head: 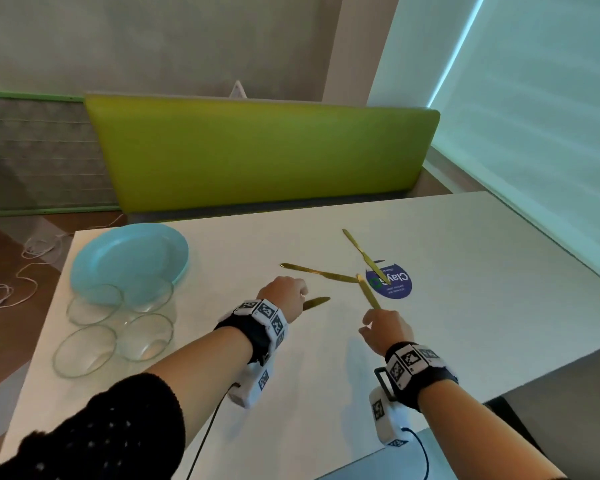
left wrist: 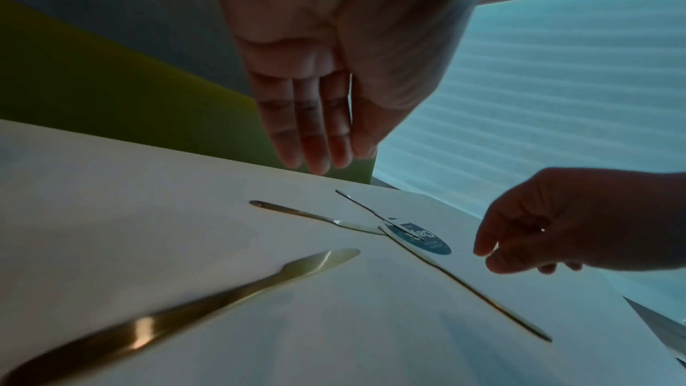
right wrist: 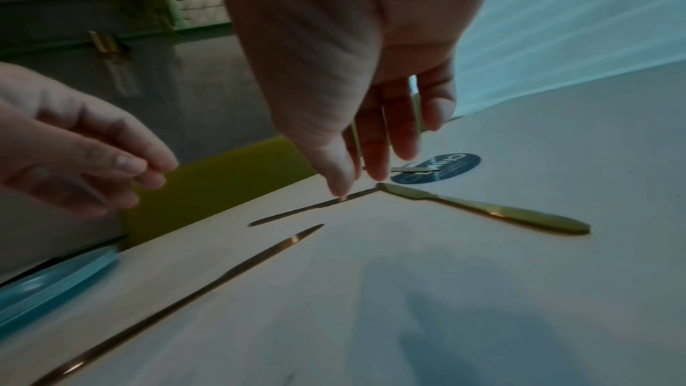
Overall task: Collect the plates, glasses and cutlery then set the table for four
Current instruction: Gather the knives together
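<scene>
Several gold knives lie scattered on the white table (head: 471,271). My left hand (head: 284,294) hovers over the nearest knife (head: 316,302), whose handle it hides in the head view. The left wrist view shows that knife (left wrist: 193,301) flat on the table, with the straight fingers (left wrist: 319,154) above it holding nothing. My right hand (head: 383,327) hangs beside the handle end of another knife (head: 368,292); its fingers (right wrist: 375,157) point down, empty, and that knife (right wrist: 490,212) rests on the table. Blue plates (head: 129,258) are stacked at the far left, with several clear glasses (head: 94,303) in front.
A round blue sticker (head: 390,284) sits under two knife blades. A green bench back (head: 257,150) stands behind the table. White cables (head: 18,271) lie on the floor to the left. A window blind (head: 534,98) fills the right side.
</scene>
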A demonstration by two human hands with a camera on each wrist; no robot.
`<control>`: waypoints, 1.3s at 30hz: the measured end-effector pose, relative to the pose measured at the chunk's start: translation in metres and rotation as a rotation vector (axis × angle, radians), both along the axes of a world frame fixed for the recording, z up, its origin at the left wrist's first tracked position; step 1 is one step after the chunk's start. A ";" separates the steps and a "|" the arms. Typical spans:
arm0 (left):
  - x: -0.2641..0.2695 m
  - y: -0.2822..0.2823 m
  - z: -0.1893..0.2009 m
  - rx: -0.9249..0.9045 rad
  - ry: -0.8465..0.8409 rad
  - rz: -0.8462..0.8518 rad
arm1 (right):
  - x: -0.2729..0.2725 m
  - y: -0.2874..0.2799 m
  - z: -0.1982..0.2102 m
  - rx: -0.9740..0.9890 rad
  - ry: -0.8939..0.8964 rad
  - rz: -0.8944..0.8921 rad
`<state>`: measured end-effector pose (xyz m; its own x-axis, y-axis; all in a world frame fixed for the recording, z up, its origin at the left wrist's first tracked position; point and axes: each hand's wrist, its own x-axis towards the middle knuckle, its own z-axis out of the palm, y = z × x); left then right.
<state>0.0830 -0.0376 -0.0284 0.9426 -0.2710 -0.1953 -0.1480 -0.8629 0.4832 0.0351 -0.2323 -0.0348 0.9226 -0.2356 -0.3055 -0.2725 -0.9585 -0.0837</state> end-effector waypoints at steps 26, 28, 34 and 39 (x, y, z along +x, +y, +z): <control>0.105 -0.054 -0.035 0.135 0.184 0.129 | 0.099 -0.073 -0.047 -0.045 0.158 -0.132; 0.100 -0.045 -0.036 0.157 0.219 0.135 | 0.098 -0.072 -0.044 -0.037 0.160 -0.159; 0.073 -0.018 -0.047 0.403 0.386 0.033 | 0.092 -0.059 -0.026 0.061 0.126 -0.232; 0.057 -0.003 -0.063 0.487 0.319 -0.005 | 0.088 -0.034 -0.014 0.179 0.105 -0.210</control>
<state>0.1403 -0.0406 -0.0917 0.8158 -0.0826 -0.5724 -0.0646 -0.9966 0.0517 0.1236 -0.2667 -0.0486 0.8206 -0.3512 -0.4508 -0.4791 -0.8529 -0.2076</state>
